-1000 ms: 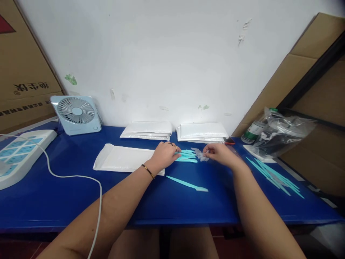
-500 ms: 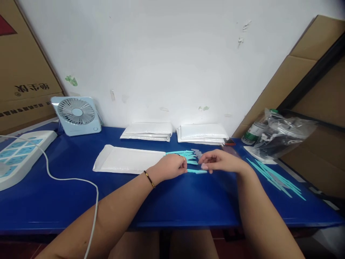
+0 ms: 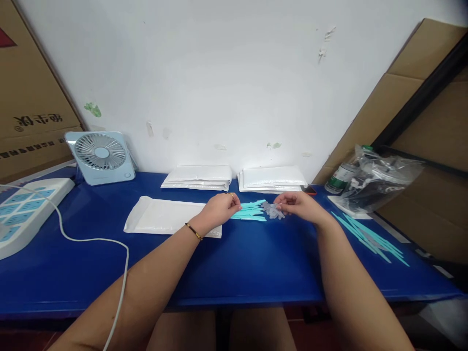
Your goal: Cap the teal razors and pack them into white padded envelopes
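My left hand (image 3: 221, 209) is closed in a pinch at the left end of a fan of slim turquoise sticks (image 3: 250, 212), its fingertips on one of them. Part of the pile is hidden behind that hand. Just right of the sticks lies a small heap of clear plastic caps (image 3: 272, 211). My right hand (image 3: 298, 205) reaches in over the heap from the right, thumb and fingers pinched on a cap. Under my left wrist, a white padded envelope (image 3: 164, 217) lies flat on the blue table.
Two stacks of white padded envelopes (image 3: 197, 176) lie along the wall. More turquoise sticks (image 3: 369, 239) are at the right, near a bottle (image 3: 340, 178) and a clear plastic bag (image 3: 383, 180). A fan (image 3: 101, 157), a power strip (image 3: 32, 209) and a white cable (image 3: 91, 240) are at the left.
My left hand has moved back left and away to the pile; the single stick held apart in front is no longer there. My right hand has shifted away from me onto the caps.
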The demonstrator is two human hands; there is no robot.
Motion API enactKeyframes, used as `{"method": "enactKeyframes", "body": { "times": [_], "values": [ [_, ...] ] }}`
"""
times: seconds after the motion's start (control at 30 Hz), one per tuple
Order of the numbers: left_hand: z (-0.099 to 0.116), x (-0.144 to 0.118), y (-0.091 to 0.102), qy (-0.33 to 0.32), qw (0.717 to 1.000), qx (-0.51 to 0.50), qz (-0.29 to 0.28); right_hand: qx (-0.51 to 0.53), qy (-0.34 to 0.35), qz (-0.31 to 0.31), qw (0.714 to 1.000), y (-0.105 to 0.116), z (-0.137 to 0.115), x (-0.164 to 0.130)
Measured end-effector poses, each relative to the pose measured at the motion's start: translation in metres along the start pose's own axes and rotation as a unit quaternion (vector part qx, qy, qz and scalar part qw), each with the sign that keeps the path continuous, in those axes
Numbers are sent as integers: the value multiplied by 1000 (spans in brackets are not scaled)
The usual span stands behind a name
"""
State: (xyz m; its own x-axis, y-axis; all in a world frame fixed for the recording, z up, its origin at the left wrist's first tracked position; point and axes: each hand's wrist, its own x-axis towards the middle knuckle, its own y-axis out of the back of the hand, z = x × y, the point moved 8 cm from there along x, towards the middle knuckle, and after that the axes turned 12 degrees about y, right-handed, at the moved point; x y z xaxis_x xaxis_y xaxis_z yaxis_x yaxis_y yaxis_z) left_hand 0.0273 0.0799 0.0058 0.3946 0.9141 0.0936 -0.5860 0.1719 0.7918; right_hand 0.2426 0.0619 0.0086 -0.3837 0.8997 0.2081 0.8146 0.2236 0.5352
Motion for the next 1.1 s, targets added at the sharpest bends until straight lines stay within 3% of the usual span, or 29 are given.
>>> {"method": "enactKeyframes", "body": {
  "times": [0.17,0.27,0.4,0.63,1.0,1.1],
  "values": [
    [-7,3,-2,15,994,-104,-23,11,36,118,992,12,-1,5],
    [-3,3,3,2,995,-103,3,59,24,171,983,11,2,6],
    [2,1,9,-17,997,-62,29,143,4,157,977,0,4,9],
    [-5,3,7,-6,999,-14,43,180,26,154,971,-10,-7,11],
    [3,-1,7,-20,999,19,38,138,53,112,983,-32,-17,18],
    [2,-1,8,-14,999,14,42,133,60,128,981,-28,-18,17]
  ]
}}
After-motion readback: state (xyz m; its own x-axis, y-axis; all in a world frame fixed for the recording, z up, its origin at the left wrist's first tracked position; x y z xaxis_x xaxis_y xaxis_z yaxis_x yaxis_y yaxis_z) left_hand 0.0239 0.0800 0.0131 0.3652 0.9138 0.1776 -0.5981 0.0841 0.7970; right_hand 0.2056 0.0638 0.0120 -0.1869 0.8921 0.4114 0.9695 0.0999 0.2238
